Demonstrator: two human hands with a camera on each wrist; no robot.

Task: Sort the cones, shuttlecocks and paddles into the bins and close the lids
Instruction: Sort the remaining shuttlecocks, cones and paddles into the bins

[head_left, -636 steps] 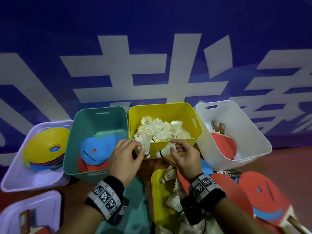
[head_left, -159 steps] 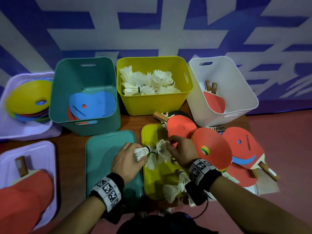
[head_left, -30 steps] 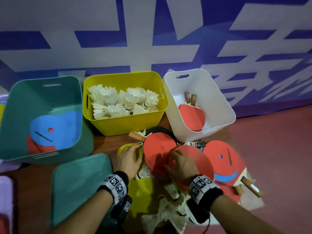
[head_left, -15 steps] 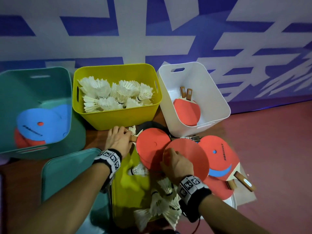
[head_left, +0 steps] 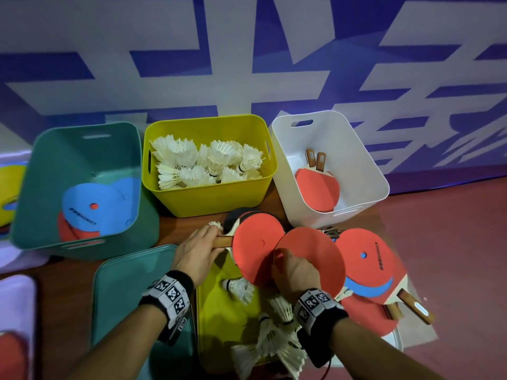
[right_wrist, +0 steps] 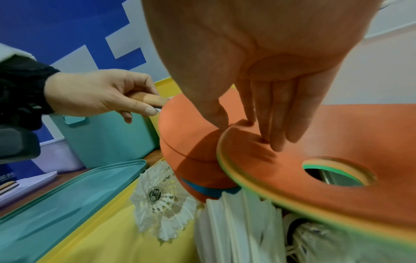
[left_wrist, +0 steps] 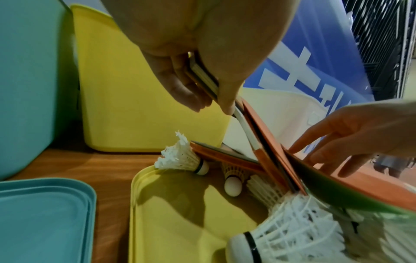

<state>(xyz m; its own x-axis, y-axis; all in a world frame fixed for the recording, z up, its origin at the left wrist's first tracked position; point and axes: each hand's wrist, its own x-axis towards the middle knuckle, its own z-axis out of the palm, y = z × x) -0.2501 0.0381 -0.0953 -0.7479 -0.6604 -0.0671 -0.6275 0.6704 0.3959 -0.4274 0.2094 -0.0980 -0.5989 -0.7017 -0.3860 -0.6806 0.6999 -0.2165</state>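
My left hand grips the wooden handle of a red paddle lying in front of the yellow bin. The left wrist view shows its fingers curled round the handle. My right hand pinches the rim of a flat red cone that overlaps the paddle's blade; fingers lie on top of the cone, the thumb at its edge. The white bin holds two paddles. Shuttlecocks fill the yellow bin. Loose shuttlecocks lie on the yellow lid.
The green bin at the left holds blue and red cones; its green lid lies flat beside the yellow lid. More cones and paddle handles are piled at the right. A blue-and-white banner stands behind the bins.
My left hand moved up from the yellow lid to the paddle's handle and closed round it. My right hand stayed at the red cone's rim.
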